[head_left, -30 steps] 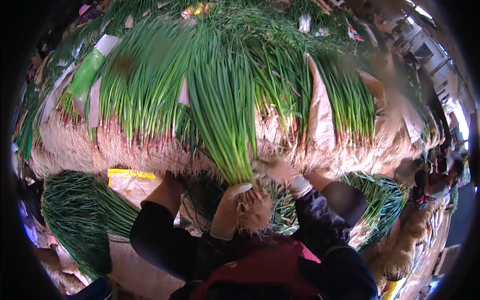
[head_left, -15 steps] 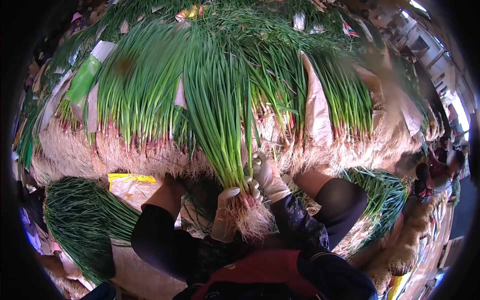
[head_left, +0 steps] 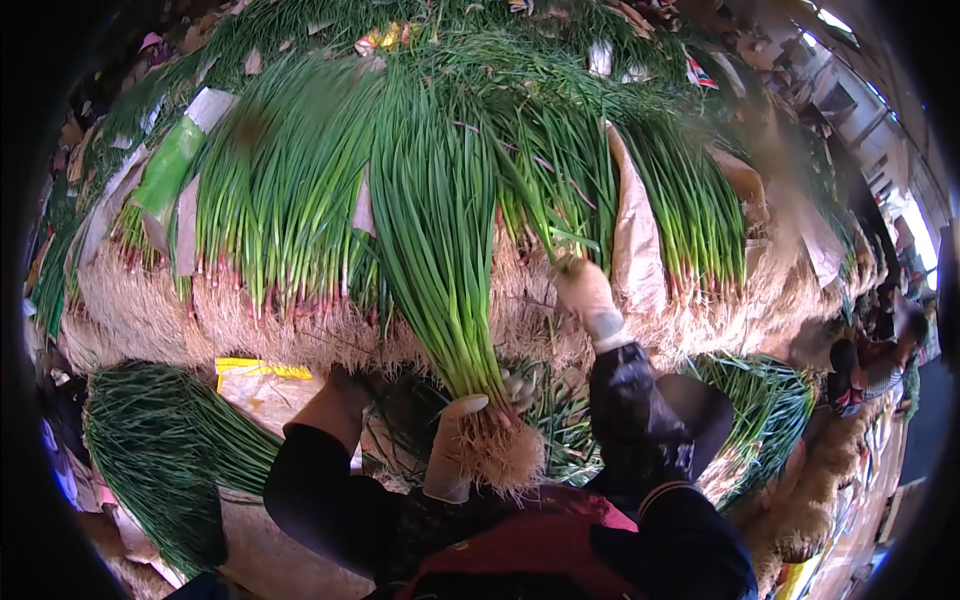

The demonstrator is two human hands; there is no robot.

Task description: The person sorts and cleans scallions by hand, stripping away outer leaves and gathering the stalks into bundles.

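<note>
Bunch of green onions [head_left: 440,250] stands slanted in front of the wearer, leaves fanned over the row beyond, root tuft [head_left: 505,455] hanging near the lap. The gloved left hand [head_left: 458,445] has its grip closed around the stem bases just above the roots, the thumb across the front. The gloved right hand [head_left: 585,293], apart from the bunch, reaches to the rooted edge of the row of onions [head_left: 285,235], just left of a brown paper flap [head_left: 636,235]. Its fingers look curled near a loose stalk, but whether that grip has closed on anything is not possible to make out.

The likeliest trouble is spillage: one hand carries the whole bunch by its narrow base, so if the grip slackens, outer stalks could slide out or the top-heavy leaves tip sideways. Because the leaves lie against those of the row, a pull could snag neighbours or crease the greens. Tangled roots beneath the right hand might bring several plants away together, or tear. A stalk added unevenly would leave the root ends out of line.
</note>
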